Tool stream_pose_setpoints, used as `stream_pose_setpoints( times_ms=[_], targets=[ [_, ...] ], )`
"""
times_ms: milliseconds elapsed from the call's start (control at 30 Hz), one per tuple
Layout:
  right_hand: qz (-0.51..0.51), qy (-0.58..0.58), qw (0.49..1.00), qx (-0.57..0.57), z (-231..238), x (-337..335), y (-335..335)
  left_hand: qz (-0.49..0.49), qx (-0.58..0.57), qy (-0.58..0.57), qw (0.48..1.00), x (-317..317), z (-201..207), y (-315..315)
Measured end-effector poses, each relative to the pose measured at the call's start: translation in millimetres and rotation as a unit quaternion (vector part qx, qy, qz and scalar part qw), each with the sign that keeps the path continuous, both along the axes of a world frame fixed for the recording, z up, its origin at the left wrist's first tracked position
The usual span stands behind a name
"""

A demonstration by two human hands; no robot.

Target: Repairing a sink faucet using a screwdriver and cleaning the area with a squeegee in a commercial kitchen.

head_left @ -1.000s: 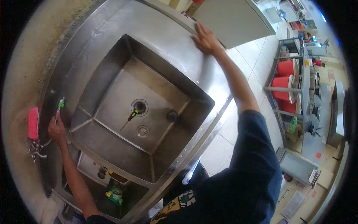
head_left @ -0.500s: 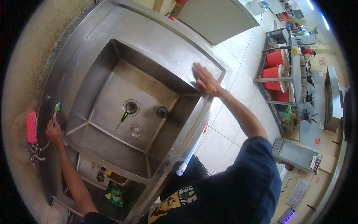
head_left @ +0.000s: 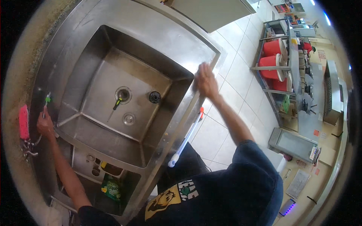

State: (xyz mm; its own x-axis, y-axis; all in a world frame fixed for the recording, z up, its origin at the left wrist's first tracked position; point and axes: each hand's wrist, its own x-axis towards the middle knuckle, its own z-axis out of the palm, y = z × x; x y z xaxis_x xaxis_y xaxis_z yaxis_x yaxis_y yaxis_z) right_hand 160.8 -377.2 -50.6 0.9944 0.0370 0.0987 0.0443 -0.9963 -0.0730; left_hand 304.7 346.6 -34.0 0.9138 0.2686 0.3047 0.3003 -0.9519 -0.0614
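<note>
My left hand (head_left: 45, 125) is closed at the back ledge of the steel sink (head_left: 81, 9). Its fingers hold a slim light tool with a bright green part (head_left: 48, 99), whose exact kind I cannot make out. My right hand (head_left: 206, 82) lies over the front rim near the basin's right corner, slightly blurred, fingers stretched out and nothing seen in it. Inside the basin, a screwdriver (head_left: 117, 103) with a green and black handle lies partly over the drain hole (head_left: 123, 95). Nearby are a dark round strainer (head_left: 154, 97) and a small clear round piece (head_left: 128, 119).
A pink sponge (head_left: 24, 122) and a metal tap (head_left: 28, 149) sit by the wall. The second basin holds a green packet (head_left: 111, 187). A white pole (head_left: 184, 145) leans at the front edge. Red buckets (head_left: 272, 67) fill a rack beyond the tiled floor.
My right hand has slid along the steel toward me, from the flat corner to the front rim. The whole view has shifted slightly; my left hand keeps its place and grip.
</note>
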Motion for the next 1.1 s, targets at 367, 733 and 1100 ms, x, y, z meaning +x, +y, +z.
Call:
stream_pose_setpoints(
  times_ms=[367, 733, 1100],
  targets=[
    [0.091, -0.081, 0.973, -0.195, -5.1, 53.9, -100.2, 0.006, -0.091, 0.067, 0.994, 12.4, -4.6, -9.6],
    [0.031, 0.053, 0.99, -0.125, 33.4, -62.3, 125.4, 0.024, -0.038, 0.05, 0.998, 4.7, -9.7, 33.0],
    [0.091, 0.169, 0.954, 0.229, 10.4, -169.0, 335.8, 0.017, -0.017, 0.016, 1.0, 10.9, -13.1, 12.3]
  ],
)
